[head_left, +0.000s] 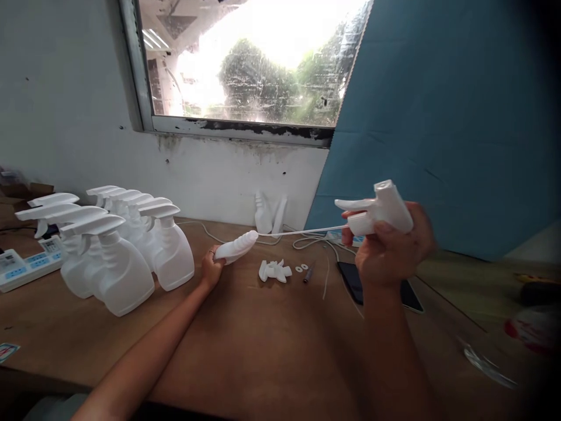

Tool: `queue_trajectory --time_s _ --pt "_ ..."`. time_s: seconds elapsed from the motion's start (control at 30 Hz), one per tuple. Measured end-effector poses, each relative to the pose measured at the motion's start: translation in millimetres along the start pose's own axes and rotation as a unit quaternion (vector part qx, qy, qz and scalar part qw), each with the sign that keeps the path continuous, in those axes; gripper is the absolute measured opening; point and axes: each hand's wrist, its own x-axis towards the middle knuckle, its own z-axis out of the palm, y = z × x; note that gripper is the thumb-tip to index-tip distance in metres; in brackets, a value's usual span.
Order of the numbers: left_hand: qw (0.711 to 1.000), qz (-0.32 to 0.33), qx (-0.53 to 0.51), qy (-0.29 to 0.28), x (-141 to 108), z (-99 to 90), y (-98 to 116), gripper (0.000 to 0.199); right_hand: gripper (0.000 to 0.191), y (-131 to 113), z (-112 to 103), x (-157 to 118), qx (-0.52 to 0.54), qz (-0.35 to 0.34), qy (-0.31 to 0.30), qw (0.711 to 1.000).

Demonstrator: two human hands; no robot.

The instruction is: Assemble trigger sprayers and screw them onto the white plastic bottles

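Note:
My left hand (pixel 213 268) is closed round a white bottle (pixel 236 248), which is tilted with its ribbed neck pointing right. My right hand (pixel 390 251) grips a white spray head (pixel 385 207) above the table's right side. From the spray head a thin white tube (pixel 302 232) runs left to the mouth of the bottle; whether its tip is inside cannot be made out. Below and between my hands lie small white plastic parts (pixel 274 271), two white rings (pixel 301 268) and a small dark cylinder (pixel 308 275).
Several white spray bottles (pixel 125 269) with heads stand at the left, beside a power strip (pixel 33 267). Two white pieces (pixel 263 215) lean on the wall. A cable (pixel 313 237) and a dark phone (pixel 350 279) lie on the brown table (pixel 263 351).

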Motion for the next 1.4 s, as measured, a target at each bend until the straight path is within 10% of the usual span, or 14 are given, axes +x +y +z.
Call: queue_trajectory --time_s 0.27,0.67,1.13,1.4 --pt "1.0 0.016 0.005 -0.01 -1.3 1.3 -1.0 0.032 0.013 4.6 -5.3 0.1 -0.019 0.009 -0.054 0.998" --pt "0.975 0.011 -0.135 -0.178 -51.7 -3.7 52.0 0.021 0.022 19.2 7.8 -16.4 -0.125 0.189 -0.431 0.873" --pt "0.892 -0.066 -0.243 -0.375 -65.1 4.0 51.3 0.046 0.03 65.0 31.9 -89.5 0.134 0.382 -0.204 0.891" --pt "0.892 0.066 -0.337 -0.295 0.4 -21.1 136.8 0.07 0.029 67.0 35.6 -97.4 0.117 0.359 -0.198 0.904"
